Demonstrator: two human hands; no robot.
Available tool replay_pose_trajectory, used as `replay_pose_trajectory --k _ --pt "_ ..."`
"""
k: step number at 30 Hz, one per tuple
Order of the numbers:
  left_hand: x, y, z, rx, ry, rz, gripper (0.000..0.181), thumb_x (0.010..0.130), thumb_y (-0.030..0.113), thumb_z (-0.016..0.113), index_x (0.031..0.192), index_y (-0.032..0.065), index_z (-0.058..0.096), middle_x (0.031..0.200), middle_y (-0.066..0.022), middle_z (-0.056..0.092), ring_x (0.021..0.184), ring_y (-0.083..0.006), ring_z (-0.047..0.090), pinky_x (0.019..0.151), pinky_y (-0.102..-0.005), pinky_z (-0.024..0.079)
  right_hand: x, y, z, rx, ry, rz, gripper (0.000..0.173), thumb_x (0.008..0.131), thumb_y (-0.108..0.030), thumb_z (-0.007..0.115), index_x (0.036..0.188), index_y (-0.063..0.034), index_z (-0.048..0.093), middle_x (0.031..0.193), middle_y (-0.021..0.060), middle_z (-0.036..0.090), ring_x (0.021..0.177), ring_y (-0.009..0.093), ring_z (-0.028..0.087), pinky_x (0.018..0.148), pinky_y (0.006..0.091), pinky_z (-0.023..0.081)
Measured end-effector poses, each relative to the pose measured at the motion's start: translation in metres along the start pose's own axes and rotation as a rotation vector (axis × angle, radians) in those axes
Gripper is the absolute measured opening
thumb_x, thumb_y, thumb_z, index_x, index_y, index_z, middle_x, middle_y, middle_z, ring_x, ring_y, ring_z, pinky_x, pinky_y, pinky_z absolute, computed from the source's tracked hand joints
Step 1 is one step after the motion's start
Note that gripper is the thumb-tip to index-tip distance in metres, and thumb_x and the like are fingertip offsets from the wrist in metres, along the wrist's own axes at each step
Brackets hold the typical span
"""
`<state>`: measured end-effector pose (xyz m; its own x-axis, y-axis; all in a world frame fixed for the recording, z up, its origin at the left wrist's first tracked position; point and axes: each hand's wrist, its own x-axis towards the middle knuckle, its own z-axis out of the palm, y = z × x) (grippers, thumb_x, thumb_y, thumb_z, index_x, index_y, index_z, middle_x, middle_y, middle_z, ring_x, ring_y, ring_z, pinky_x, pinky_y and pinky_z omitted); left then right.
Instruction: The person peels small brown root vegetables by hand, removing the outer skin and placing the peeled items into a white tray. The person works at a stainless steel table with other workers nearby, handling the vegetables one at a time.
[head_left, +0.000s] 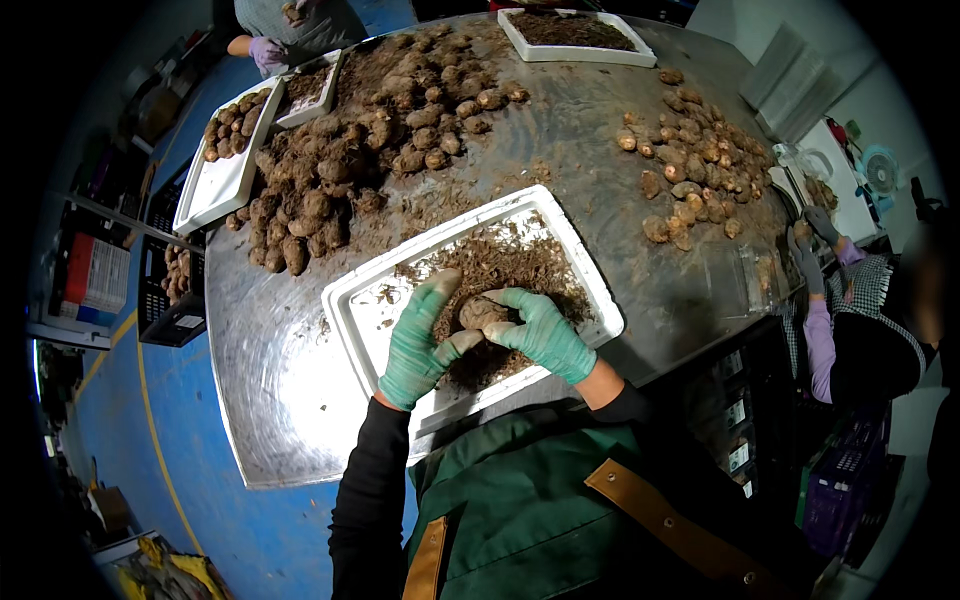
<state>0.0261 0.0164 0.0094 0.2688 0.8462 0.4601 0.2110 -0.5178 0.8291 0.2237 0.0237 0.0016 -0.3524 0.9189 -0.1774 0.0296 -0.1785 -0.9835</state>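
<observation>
Before me lies a white foam tray (352, 300) strewn with brown root fibres and peelings (510, 259). Over it, my right hand (544, 334), in a green knitted glove, grips a brown taro corm (480, 311) between thumb and fingers. My left hand (424, 341), gloved alike, is at the corm's left side, its thumb near the underside and its fingers spread apart; whether it touches the corm is unclear. Beyond the tray's far left corner is a heap of fibrous, unclean corms (322, 180). A pile of cleaner corms (697, 165) lies to the right.
The metal table (570, 135) also bears a foam tray of corms (217, 187), a smaller one of debris (319, 105) and another at the far edge (577, 52). A person (300, 30) stands at the far left, another (855, 315) at the right. Black crates (176, 300) stand left.
</observation>
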Motion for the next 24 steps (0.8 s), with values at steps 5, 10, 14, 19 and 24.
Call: replay_pose_trajectory --k 5,10,14,19,24 --pt "0.01 0.013 -0.007 0.012 -0.275 -0.222 0.043 0.079 0.021 0.071 0.117 0.0052 0.06 0.103 -0.0069 0.054 0.093 -0.0224 0.053 0.082 -0.0327 0.044 -0.007 0.0 -0.005 0.166 -0.098 0.048 0.047 0.075 -0.011 0.07 0.114 0.0097 0.054 0.098 0.0107 0.061 0.096 0.014 0.057 0.084 0.028 0.046" --pt "0.002 0.006 0.001 -0.172 -0.181 -0.262 0.031 0.082 0.015 0.067 0.112 0.0031 0.063 0.101 -0.0078 0.055 0.089 -0.0199 0.055 0.077 -0.0297 0.045 -0.012 -0.006 -0.002 0.442 -0.164 0.161 0.045 0.082 -0.01 0.066 0.121 0.0041 0.049 0.092 0.0061 0.06 0.088 0.013 0.058 0.071 0.0282 0.054" --pt "-0.008 0.0 0.01 -0.149 -0.016 -0.244 0.016 0.086 0.006 0.059 0.101 0.001 0.065 0.097 -0.0089 0.059 0.087 -0.0193 0.056 0.074 -0.0285 0.045 -0.011 0.0 0.004 0.42 -0.142 0.156 0.045 0.084 -0.007 0.064 0.123 0.0052 0.046 0.093 0.0064 0.059 0.083 0.013 0.059 0.067 0.0276 0.056" --pt "-0.007 -0.003 0.019 0.025 0.143 -0.371 0.015 0.09 0.009 0.055 0.095 -0.0013 0.064 0.08 -0.0096 0.062 0.071 -0.0152 0.056 0.066 -0.0304 0.047 -0.012 0.006 0.013 0.293 -0.013 0.066 0.044 0.078 -0.008 0.067 0.117 0.0046 0.053 0.092 0.0068 0.059 0.082 0.011 0.059 0.068 0.0266 0.053" --pt "-0.014 -0.037 -0.002 -0.345 0.313 -0.592 0.026 0.092 0.018 0.056 0.107 -0.0021 0.06 0.086 -0.0046 0.063 0.078 -0.0138 0.058 0.071 -0.0273 0.048 -0.013 -0.003 0.007 -0.355 0.099 -0.348 0.043 0.068 -0.009 0.068 0.11 -0.0005 0.06 0.109 0.0126 0.06 0.097 0.026 0.058 0.088 0.0337 0.045"
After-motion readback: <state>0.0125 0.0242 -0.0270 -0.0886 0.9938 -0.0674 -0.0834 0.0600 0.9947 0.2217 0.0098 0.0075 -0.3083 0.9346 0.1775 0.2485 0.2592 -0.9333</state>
